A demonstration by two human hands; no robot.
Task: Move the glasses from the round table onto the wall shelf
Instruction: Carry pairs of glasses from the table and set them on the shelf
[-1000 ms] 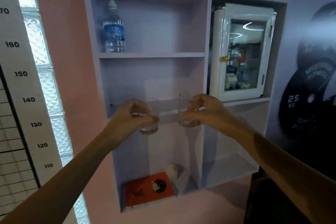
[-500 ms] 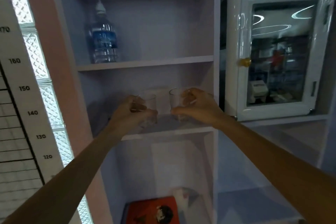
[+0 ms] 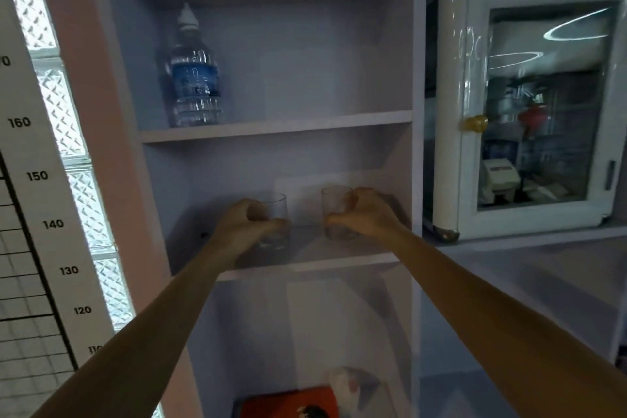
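Two clear drinking glasses are inside the middle compartment of the pale lilac wall shelf point(image 3: 305, 266). My left hand point(image 3: 242, 224) is wrapped around the left glass point(image 3: 276, 214). My right hand point(image 3: 364, 214) grips the right glass point(image 3: 334, 207). Both glasses are upright, low over the shelf board, about a hand's width apart. I cannot tell whether their bases touch the board. The round table is out of view.
A water bottle point(image 3: 195, 78) stands on the shelf above. A white glass-door cabinet point(image 3: 529, 105) fills the compartment to the right. Below lie a red box point(image 3: 288, 404) and a wrapped object point(image 3: 349, 387). A height chart point(image 3: 37, 176) and glass blocks are at left.
Both hands have carried the glasses forward from in front of the shelf edge into the middle compartment and lower toward its board. The view has closed in on the shelf.
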